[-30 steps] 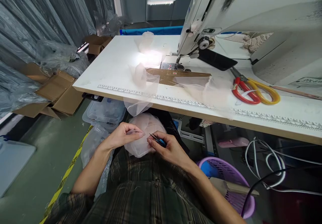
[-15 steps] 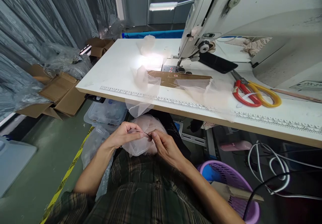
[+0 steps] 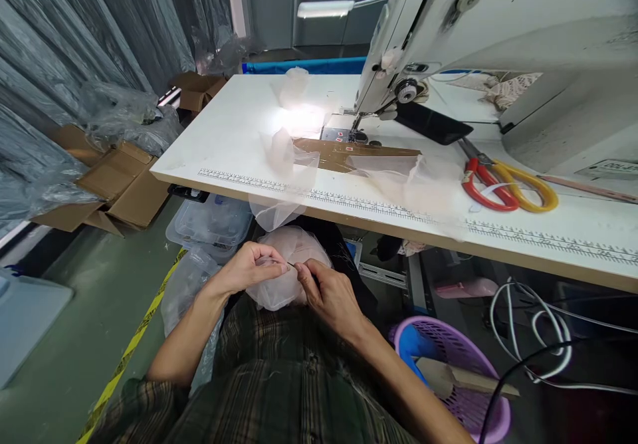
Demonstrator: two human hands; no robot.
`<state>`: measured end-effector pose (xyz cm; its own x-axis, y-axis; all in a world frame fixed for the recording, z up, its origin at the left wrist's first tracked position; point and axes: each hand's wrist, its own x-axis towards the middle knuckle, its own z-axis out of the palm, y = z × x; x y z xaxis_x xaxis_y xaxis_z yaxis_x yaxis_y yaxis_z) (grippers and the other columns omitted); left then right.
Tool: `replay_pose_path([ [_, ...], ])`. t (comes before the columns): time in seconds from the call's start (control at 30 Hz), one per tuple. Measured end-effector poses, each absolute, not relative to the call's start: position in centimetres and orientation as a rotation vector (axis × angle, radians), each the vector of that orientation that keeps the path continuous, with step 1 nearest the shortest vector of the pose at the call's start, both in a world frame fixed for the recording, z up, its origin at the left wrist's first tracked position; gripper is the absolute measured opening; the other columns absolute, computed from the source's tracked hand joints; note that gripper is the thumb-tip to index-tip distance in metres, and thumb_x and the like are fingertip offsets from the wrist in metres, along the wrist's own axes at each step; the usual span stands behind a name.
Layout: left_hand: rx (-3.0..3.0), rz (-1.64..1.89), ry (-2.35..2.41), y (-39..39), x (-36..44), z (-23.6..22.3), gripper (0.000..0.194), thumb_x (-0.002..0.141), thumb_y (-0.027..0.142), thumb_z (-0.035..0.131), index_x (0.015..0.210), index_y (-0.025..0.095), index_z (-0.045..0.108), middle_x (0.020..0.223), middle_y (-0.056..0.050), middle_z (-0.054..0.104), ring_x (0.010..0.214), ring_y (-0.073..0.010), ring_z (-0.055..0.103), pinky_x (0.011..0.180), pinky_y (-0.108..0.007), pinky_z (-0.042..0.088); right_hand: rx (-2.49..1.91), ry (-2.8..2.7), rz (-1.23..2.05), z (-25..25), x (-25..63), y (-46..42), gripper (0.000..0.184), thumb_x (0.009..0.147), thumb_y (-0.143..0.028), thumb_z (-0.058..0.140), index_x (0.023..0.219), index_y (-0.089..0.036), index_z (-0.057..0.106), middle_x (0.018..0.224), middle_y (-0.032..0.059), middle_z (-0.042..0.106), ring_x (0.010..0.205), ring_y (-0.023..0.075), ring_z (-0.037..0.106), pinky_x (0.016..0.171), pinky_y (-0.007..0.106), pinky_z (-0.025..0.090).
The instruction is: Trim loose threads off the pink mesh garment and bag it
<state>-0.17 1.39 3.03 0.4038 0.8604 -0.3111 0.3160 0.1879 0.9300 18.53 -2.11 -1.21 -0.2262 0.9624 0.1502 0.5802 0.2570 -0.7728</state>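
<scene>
Pinching a sheer edge [image 3: 268,260], the left hand [image 3: 244,270] has the pale fabric bundle [image 3: 274,294] at its 3 o'clock, over the lap [image 3: 365,294], while the right hand [image 3: 333,294] is pinched narrow on some thin dark thing [image 3: 292,265] pointing roughly 10 o'clock, both about equally near tbh.

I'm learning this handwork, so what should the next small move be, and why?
Perhaps steady the left hand, then ease the right hand only slightly: the left pinches the sheer fabric, and the thin dark tool in the right shows just its tip, very close to the left fingertips.
</scene>
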Motion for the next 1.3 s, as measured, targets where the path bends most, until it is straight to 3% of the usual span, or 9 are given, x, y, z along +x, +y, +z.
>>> replay_pose_path([
  [0.17,1.456,0.429,1.137,1.2,0.1,2.6,0.024,0.075,0.037,0.066,0.074,0.013,0.065,0.053,0.005,0.046,0.05,-0.0077,0.037,0.049,-0.022,0.026,-1.299,-1.632,1.064,-0.4,19.4,-1.6,0.036,0.093,-0.049,0.037,0.088,-0.02,0.057,0.078,0.0023,0.058,0.066,0.0139,0.049,0.056,0.024,0.037],
  [0.23,1.516,0.388,1.139,0.4,0.4,2.7,0.023,0.075,0.036,0.066,0.082,0.015,0.061,0.055,0.006,0.048,0.05,-0.008,0.039,0.048,-0.021,0.026,-1.268,-1.56,1.185,0.0,19.2,-1.7,0.034,0.087,-0.052,0.049,0.092,-0.019,0.057,0.077,0.0009,0.056,0.063,0.0123,0.046,0.054,0.023,0.037],
  [0.37,1.664,0.354,1.23,-2.1,0.8,3.4,0.036,0.07,0.028,0.071,0.096,0.02,0.047,0.067,0.005,0.059,0.058,-0.0112,0.051,0.054,-0.022,0.033,-1.243,-1.471,1.541,0.0,18.1,-3.1,0.038,0.071,-0.051,0.07,0.081,-0.017,0.058,0.066,-0.0024,0.052,0.057,0.01,0.041,0.05,0.022,0.035],
  [0.5,1.782,0.149,1.128,-3.4,-0.2,4.0,0.042,0.069,0.033,0.073,0.1,0.023,0.047,0.063,0.008,0.057,0.057,-0.012,0.051,0.056,-0.023,0.035,-1.117,-1.361,1.818,-0.8,18.5,-5.1,0.043,0.077,-0.057,0.063,0.073,-0.015,0.06,0.061,-0.0027,0.047,0.057,0.0094,0.039,0.051,0.022,0.033],
  [0.67,1.646,-0.106,0.887,-0.1,-2.3,3.2,0.051,0.069,0.03,0.073,0.111,0.019,0.047,0.07,0.005,0.065,0.051,-0.0089,0.049,0.053,-0.021,0.036,-1.205,-1.113,1.632,-2.7,20.6,-5.0,0.046,0.074,-0.06,0.066,0.071,-0.016,0.055,0.061,-0.0044,0.039,0.056,0.0087,0.033,0.05,0.022,0.029],
  [0.8,1.526,0.208,0.934,4.0,-3.2,2.3,0.05,0.073,0.033,0.072,0.112,0.014,0.048,0.068,0.004,0.06,0.056,-0.0089,0.051,0.056,-0.021,0.039,-1.294,-0.859,1.459,-4.5,20.9,-3.7,0.046,0.072,-0.063,0.065,0.078,-0.019,0.053,0.055,-0.0073,0.034,0.048,0.0079,0.026,0.044,0.022,0.023],
  [0.9,1.466,0.467,0.961,5.6,-3.5,1.8,0.051,0.073,0.036,0.073,0.113,0.013,0.051,0.063,0.006,0.055,0.051,-0.0065,0.047,0.051,-0.019,0.035,-1.294,-0.876,1.422,-4.7,20.9,-3.7,0.046,0.073,-0.063,0.064,0.076,-0.019,0.053,0.053,-0.0072,0.035,0.048,0.0083,0.029,0.045,0.022,0.025],
  [1.13,1.288,0.196,0.763,3.4,-4.4,0.9,0.058,0.058,0.039,0.084,0.104,0.013,0.057,0.06,0.003,0.058,0.043,-0.007,0.049,0.042,-0.017,0.034,-1.135,-1.205,1.747,-2.9,20.7,-5.3,0.055,0.067,-0.06,0.071,0.098,-0.015,0.067,0.063,-0.0015,0.055,0.054,0.0096,0.044,0.052,0.023,0.038],
  [1.3,1.351,0.227,0.833,3.0,-4.0,-0.3,0.053,0.067,0.046,0.077,0.104,0.013,0.06,0.071,-0.004,0.065,0.06,-0.0124,0.059,0.055,-0.021,0.044,-1.087,-1.229,1.933,-2.0,21.2,-5.1,0.041,0.067,-0.054,0.073,0.076,-0.014,0.069,0.05,-0.0042,0.045,0.045,0.0066,0.037,0.043,0.021,0.031],
])
